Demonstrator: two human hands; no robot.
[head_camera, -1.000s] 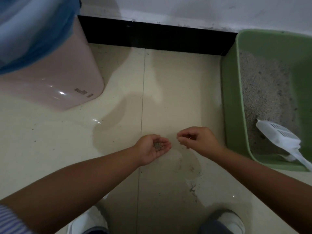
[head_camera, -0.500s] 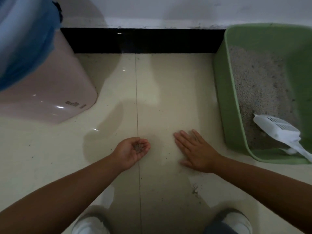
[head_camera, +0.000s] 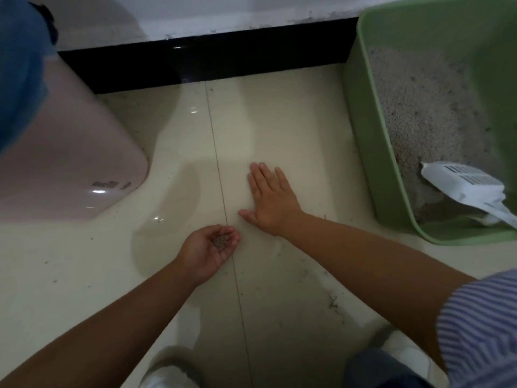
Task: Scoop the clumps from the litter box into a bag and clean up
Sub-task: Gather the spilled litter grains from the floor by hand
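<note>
My left hand (head_camera: 208, 250) is cupped palm up just above the cream floor tiles, with a small heap of grey litter grains (head_camera: 221, 242) lying in it. Just beyond it, my right hand (head_camera: 270, 200) lies flat on the tile, fingers spread and pointing away from me, holding nothing. The green litter box (head_camera: 369, 141) stands at the right, filled with pale grey litter. A white slotted scoop (head_camera: 464, 184) rests inside its near corner, handle over the rim. A pink bin (head_camera: 70, 152) lined with a blue bag (head_camera: 19, 65) stands at the left.
Loose grains and dust (head_camera: 333, 302) are scattered on the tile near my right forearm. A black skirting board (head_camera: 207, 60) runs along the wall behind. My white shoes (head_camera: 165, 376) show at the bottom edge. A grout line (head_camera: 215, 152) runs between my hands.
My right hand went from a pinch beside the left palm to lying flat on the floor, then slid further from me. The left hand stayed cupped with the grains.
</note>
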